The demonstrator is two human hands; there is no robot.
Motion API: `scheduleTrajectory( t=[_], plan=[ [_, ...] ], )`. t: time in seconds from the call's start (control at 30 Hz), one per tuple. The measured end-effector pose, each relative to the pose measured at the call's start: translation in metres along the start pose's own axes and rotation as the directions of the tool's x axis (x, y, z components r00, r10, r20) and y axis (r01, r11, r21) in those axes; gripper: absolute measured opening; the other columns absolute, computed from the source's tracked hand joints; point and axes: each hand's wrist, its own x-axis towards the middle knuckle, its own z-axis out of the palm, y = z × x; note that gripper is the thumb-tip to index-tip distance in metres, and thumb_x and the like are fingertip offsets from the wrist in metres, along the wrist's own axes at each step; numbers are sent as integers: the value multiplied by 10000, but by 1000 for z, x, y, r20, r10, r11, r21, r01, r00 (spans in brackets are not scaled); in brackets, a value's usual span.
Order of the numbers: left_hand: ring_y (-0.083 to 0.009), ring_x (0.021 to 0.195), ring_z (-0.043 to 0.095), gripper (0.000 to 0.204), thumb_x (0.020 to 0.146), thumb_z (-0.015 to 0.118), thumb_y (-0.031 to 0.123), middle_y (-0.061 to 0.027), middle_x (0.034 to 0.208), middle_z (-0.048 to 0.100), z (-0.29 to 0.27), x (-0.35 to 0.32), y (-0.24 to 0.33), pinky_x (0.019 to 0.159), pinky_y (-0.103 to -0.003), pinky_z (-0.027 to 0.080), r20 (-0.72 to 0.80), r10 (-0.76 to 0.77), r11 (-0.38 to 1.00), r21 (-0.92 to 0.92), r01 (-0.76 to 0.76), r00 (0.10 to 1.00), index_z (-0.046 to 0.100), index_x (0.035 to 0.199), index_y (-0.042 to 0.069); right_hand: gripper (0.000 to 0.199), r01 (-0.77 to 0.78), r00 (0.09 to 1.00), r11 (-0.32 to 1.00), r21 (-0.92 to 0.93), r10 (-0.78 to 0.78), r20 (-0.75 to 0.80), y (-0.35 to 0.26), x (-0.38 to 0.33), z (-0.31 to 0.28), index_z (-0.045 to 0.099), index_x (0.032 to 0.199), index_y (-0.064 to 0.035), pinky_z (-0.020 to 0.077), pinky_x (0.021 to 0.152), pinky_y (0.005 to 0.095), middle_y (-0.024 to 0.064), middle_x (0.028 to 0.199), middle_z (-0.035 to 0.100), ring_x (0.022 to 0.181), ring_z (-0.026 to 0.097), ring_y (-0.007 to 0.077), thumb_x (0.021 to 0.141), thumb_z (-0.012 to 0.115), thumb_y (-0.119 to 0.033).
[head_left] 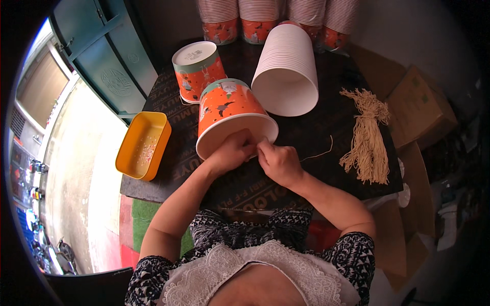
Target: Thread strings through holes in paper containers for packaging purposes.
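Observation:
An orange paper bucket [229, 102] with printed figures and a pale green band lies tilted on the dark table, its white-rimmed mouth toward me. My left hand [236, 149] reaches inside the mouth, fingers bent closed near the lower right rim; what they grip is hidden. At that rim, my right hand [279, 162] is closed in a pinch, its fingertips close to the left ones. A thin beige string [321, 153] trails from under the right hand across the table. Farther right lies a bundle of similar beige strings [368, 135].
Behind stands an upside-down orange bucket [199, 74], with a nested stack of white-lined buckets [287, 66] beside it. Wrapped bucket stacks [260, 23] line the back. A yellow tray [133, 145] with small bits sits left. Cardboard boxes [422, 107] flank the table's right side.

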Motion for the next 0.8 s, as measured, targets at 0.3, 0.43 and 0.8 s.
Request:
scheduleTrajectory(
  t=[0.3, 0.43, 0.8],
  plan=[
    [-259, 830, 609, 169, 817, 605, 131, -169, 862, 632, 1, 3, -5, 756, -347, 473, -16, 183, 969, 173, -177, 983, 583, 902, -14, 109, -106, 994, 991, 77, 103, 39, 1, 2, 3, 523, 832, -56, 460, 472, 448, 160, 595, 567, 568, 608, 361, 781, 617, -31],
    [-245, 801, 605, 158, 810, 600, 113, -145, 833, 630, -1, 3, -11, 728, -343, 476, -21, 164, 983, 93, -161, 986, 582, 893, -20, 111, -116, 993, 984, 134, 115, 15, -1, 2, 4, 525, 820, -62, 457, 471, 444, 159, 589, 564, 568, 607, 362, 774, 621, -29],
    [-104, 566, 498, 109, 839, 578, 103, -26, 681, 537, -10, -6, 12, 500, -240, 390, 97, -87, 986, -135, 100, 991, 573, 881, 2, 122, 143, 990, 986, 84, -142, -11, 1, 5, 0, 505, 813, -52, 483, 461, 396, 130, 572, 563, 537, 617, 305, 791, 624, -45]
  ],
)
